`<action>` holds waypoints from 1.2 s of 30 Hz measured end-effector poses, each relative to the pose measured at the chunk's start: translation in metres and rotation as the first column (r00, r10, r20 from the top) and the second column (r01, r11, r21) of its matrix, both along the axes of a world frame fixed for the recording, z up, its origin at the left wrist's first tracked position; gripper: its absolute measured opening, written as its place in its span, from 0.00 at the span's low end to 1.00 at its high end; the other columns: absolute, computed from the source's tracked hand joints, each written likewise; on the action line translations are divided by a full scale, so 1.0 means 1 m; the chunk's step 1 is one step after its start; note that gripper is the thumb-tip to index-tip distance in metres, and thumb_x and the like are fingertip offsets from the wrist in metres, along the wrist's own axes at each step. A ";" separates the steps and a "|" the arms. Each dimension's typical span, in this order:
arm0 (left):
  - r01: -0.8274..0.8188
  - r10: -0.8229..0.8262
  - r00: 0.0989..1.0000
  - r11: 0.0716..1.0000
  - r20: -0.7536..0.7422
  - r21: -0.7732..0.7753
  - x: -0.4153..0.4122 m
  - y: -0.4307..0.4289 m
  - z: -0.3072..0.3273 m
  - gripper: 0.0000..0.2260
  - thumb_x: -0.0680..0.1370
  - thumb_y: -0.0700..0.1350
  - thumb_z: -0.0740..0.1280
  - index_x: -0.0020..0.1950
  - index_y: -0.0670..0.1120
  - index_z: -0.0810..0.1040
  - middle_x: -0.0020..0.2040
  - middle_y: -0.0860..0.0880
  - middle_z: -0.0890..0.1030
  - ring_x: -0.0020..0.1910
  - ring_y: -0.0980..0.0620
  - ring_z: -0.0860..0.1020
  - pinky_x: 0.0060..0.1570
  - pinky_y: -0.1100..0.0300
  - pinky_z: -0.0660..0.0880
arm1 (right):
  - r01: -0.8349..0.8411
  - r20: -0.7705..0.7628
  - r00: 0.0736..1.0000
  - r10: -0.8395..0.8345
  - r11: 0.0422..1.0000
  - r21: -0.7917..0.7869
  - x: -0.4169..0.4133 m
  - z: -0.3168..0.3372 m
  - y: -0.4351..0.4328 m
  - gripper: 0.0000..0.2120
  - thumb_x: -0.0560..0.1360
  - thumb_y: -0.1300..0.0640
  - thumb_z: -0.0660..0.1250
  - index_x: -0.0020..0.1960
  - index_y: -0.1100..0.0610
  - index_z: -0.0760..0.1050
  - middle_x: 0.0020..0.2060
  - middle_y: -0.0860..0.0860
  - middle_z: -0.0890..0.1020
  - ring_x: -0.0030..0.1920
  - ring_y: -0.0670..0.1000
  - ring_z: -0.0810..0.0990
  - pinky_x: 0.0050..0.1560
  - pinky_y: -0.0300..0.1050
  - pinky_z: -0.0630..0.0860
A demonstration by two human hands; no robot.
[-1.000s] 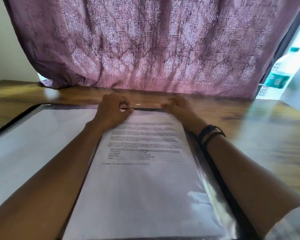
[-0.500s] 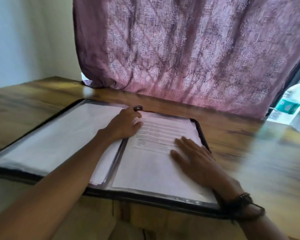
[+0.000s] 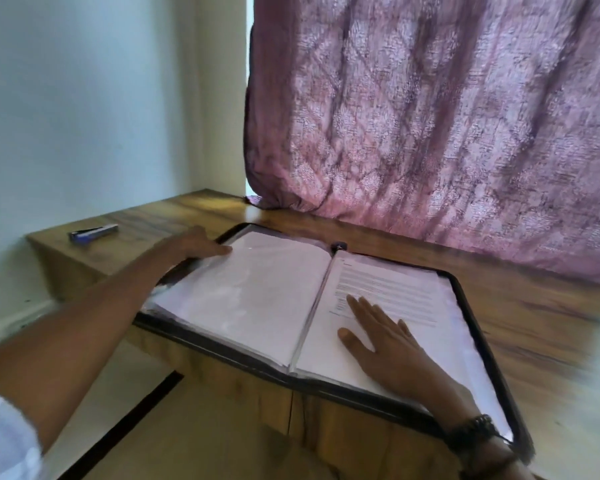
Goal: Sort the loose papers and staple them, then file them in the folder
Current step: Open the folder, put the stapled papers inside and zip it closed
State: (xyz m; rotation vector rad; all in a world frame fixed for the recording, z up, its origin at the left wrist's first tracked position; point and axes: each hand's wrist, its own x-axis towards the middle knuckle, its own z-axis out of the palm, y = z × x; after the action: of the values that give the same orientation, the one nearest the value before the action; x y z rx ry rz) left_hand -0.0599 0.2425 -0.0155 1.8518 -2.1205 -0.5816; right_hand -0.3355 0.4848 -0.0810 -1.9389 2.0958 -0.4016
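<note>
A black folder (image 3: 478,313) lies open on the wooden table (image 3: 534,306), with clear plastic sleeves on both sides. On its right side lies a printed paper (image 3: 395,289) under a sleeve. My right hand (image 3: 388,344) rests flat on that page, fingers straight. The fingers of my left hand (image 3: 196,245) are at the far left edge of the folder's left page (image 3: 257,296); their tips touch the sleeve. A blue and silver stapler (image 3: 92,233) lies on the table at the far left, apart from both hands.
A mauve patterned curtain (image 3: 430,116) hangs behind the table and touches its back edge. A pale wall stands at the left. The table's front edge runs under the folder, which overhangs it.
The view has swung left. My left hand moved from the folder's spine to its far left edge. My right hand stays flat on the right page.
</note>
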 end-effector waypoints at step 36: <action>0.335 -0.382 0.733 0.923 -0.562 -0.191 -0.205 0.029 -0.053 0.03 0.73 0.40 0.69 0.46 0.42 0.80 0.39 0.45 0.78 0.39 0.50 0.75 0.43 0.56 0.72 | 0.442 0.454 0.808 -0.376 0.896 -0.043 -0.093 0.050 0.065 0.10 0.76 0.67 0.62 0.54 0.58 0.76 0.46 0.55 0.81 0.46 0.51 0.81 0.46 0.42 0.77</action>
State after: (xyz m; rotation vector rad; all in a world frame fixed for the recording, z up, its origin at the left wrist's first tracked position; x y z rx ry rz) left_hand -0.2644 0.2720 -0.0689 1.0055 -2.0063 -0.9959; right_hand -0.4287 0.5500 -0.0314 -1.2703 2.1995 -1.0048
